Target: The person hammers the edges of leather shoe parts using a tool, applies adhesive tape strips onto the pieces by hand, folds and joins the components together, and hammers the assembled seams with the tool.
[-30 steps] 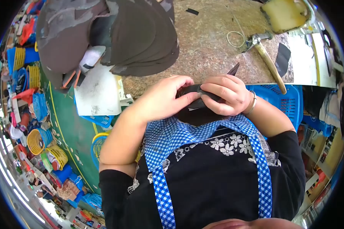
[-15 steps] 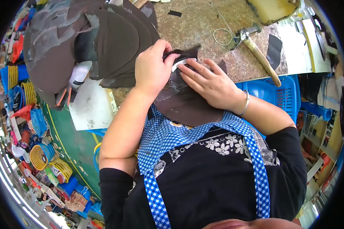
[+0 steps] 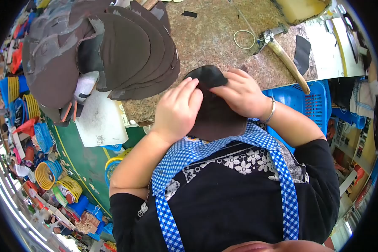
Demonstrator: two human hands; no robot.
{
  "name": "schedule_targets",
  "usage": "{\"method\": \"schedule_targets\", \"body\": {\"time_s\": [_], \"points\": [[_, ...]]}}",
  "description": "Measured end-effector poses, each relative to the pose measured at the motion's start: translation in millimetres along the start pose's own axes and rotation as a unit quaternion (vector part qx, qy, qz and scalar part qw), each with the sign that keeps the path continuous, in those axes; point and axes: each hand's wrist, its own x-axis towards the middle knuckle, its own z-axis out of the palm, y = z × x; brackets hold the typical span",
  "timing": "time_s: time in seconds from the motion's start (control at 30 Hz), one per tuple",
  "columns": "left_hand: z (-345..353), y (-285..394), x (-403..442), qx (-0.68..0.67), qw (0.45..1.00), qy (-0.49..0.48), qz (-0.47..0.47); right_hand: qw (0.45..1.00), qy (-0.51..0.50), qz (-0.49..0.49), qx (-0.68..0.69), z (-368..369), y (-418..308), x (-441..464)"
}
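A dark brown, flat, leather-like piece (image 3: 218,117) with a black rounded end (image 3: 209,76) lies between my hands, its lower part against the apron. My left hand (image 3: 177,107) is closed on the left edge near the black end, thumb and fingers together. On the other side, my right hand (image 3: 244,94), with a bangle at the wrist, pinches the right edge of the black end. The fingertips of both hands are partly hidden. Left of my hands rests a stack of similar brown pieces (image 3: 128,48), some with grey smears.
A hammer (image 3: 287,61) lies on the worn work board (image 3: 216,31), beside a thin ring (image 3: 244,40) and a black scrap (image 3: 302,54). Below the board's right edge is a blue plastic basket (image 3: 281,94). A yellowish block (image 3: 300,10) sits at the back.
The black end has turned up and now shows smooth and rounded; the white strip is out of sight. My left hand has moved down, and my right hand has gone from flat to pinching.
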Motion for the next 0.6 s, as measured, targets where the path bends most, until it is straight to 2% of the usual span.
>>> {"method": "schedule_targets", "body": {"time_s": [0.03, 0.1, 0.13, 0.17, 0.23, 0.6], "points": [[3.6, -0.6, -3.5, 0.001, 1.0, 0.0, -0.002, 1.0, -0.001, -0.002, 0.001, 1.2, 3.4, -4.7], [8.0, 3.4, -10.5, 0.042, 0.999, 0.014, 0.03, 0.987, 0.156, 0.03, -0.019, 1.4, 1.6, -7.9], [9.4, 5.2, -10.9, 0.051, 0.998, 0.012, 0.035, 0.99, 0.11, -0.046, -0.072, -10.1, 1.3, -2.9], [10.1, 5.8, -9.8, 0.051, 0.998, 0.013, 0.035, 0.99, 0.11, -0.047, -0.072, -12.7, 2.3, 0.9], [10.7, 6.3, -7.3, 0.074, 0.996, 0.009, 0.048, 0.993, 0.022, -0.095, -0.068, -14.0, 4.6, 8.3], [7.8, 8.1, -3.5, 0.069, 0.995, -0.062, 0.019, 0.997, -0.017, -0.058, -0.049, -8.1, 11.1, 6.5]]}}
